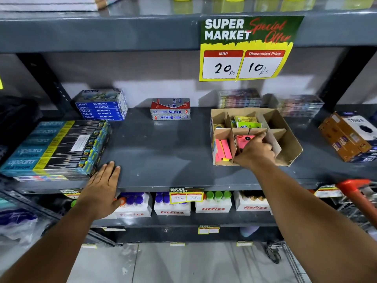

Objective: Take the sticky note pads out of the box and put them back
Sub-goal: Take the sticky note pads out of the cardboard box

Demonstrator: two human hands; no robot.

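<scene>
There, pink pad (244, 142) under right hand (255, 149).

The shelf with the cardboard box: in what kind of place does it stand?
Most likely a supermarket's stationery aisle. A price sign reads "Super Market Special Offer", oil pastel boxes and pencil packs are stacked on the grey shelf, and a trolley handle shows at right.
</scene>
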